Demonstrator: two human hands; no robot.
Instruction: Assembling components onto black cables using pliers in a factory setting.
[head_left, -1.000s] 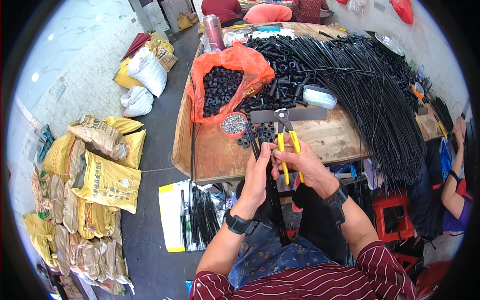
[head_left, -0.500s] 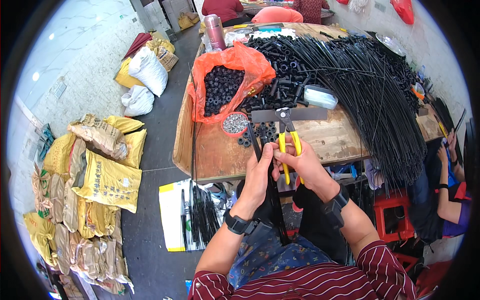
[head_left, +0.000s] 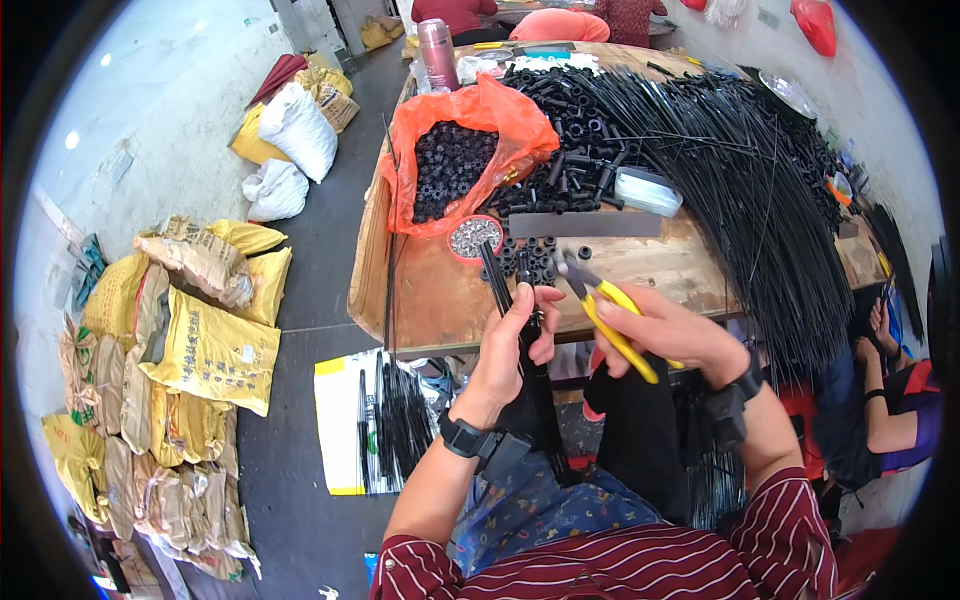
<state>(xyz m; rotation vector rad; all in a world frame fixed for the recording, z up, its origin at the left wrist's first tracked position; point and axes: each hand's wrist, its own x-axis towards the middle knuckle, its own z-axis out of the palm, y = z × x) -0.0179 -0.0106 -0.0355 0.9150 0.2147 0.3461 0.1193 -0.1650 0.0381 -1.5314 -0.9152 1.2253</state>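
Note:
My left hand point(head_left: 503, 352) is closed round a bundle of long thin black rods point(head_left: 543, 400), whose upper ends point(head_left: 494, 272) stick up past my thumb over the table edge. A black fitting point(head_left: 524, 268) shows by my fingertips. In my right hand point(head_left: 672, 328) is a pair of yellow-handled pliers point(head_left: 627, 343), tilted with its metal jaws up and to the left, apart from the rods. Just beyond lie small black rings point(head_left: 533, 256) and a flat grey metal strip point(head_left: 586, 226). A red bowl point(head_left: 453, 248) of small silvery pieces stands to their left.
On the wooden table point(head_left: 430, 310) sit an orange bag point(head_left: 530, 135) of black parts, a clear plastic box point(head_left: 648, 191), loose black fittings point(head_left: 575, 120) and a large heap of black rods point(head_left: 730, 190). Sacks point(head_left: 215, 350) line the left wall. A co-worker's arm point(head_left: 885, 400) is at the right.
The pliers have moved right and down, away from the left hand, and turned from upright to tilted. The right hand has drawn apart from the left, which keeps the rods.

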